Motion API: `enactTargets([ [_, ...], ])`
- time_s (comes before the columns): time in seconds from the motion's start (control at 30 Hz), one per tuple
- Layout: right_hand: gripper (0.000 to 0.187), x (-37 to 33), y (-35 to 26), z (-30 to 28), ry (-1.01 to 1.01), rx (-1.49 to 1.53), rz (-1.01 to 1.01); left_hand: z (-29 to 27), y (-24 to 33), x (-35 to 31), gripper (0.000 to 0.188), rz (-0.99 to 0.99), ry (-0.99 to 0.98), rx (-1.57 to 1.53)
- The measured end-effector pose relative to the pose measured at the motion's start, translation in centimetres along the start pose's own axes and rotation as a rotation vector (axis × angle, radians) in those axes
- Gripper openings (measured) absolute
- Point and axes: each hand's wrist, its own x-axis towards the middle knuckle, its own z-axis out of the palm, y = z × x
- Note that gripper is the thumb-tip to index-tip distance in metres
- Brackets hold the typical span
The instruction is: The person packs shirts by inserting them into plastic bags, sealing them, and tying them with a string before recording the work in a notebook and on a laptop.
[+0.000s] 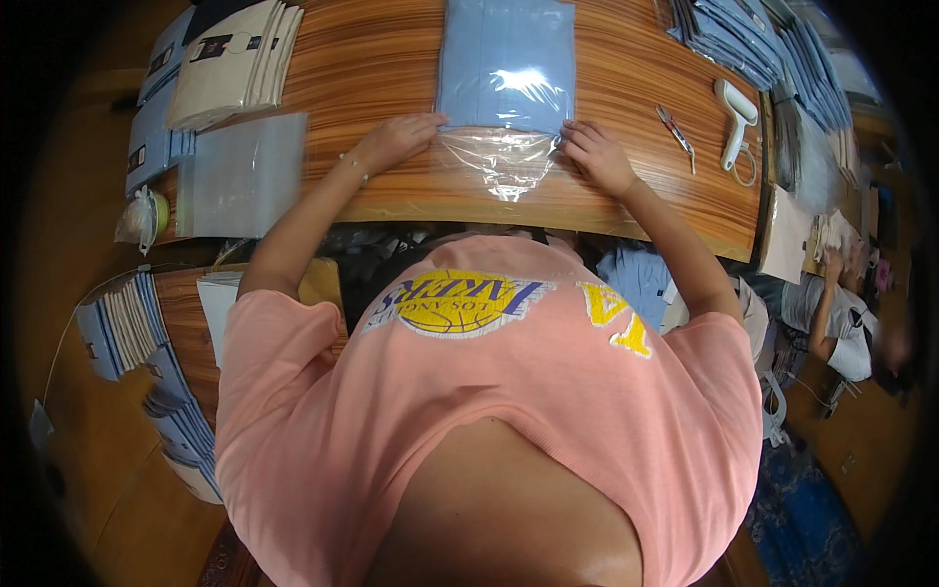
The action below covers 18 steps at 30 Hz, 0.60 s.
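A folded light-blue garment (489,54) lies flat on the wooden table, inside a clear plastic bag (494,161). The bag's loose, shiny end spreads toward me past the garment's near edge. My left hand (399,140) is at the near left corner of the garment, its fingers closed on the bag's edge. At the near right corner, my right hand (598,157) pinches the opposite side of the bag. Part of what lies under the fingertips is hidden.
Beige folded garments (220,78) and flat clear bags (245,171) lie to the left, near a tape roll (149,217). Thread snips (673,132) and a white handheld device (736,122) are at right. Blue garments (729,44) stand stacked beyond. Another person (831,313) works at far right.
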Motion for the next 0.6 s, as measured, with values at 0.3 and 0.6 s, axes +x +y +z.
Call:
enactTargets([
  [0.3,0.017,0.9,-1.3,-0.1,0.040,0.372,0.509,0.8,1.9,0.7,0.020,-0.295,0.079,-0.012],
  [0.6,0.032,4.7,-0.4,1.7,0.323,0.517,1.059,2.0,3.4,5.5,0.030,-0.922,0.537,-0.296],
])
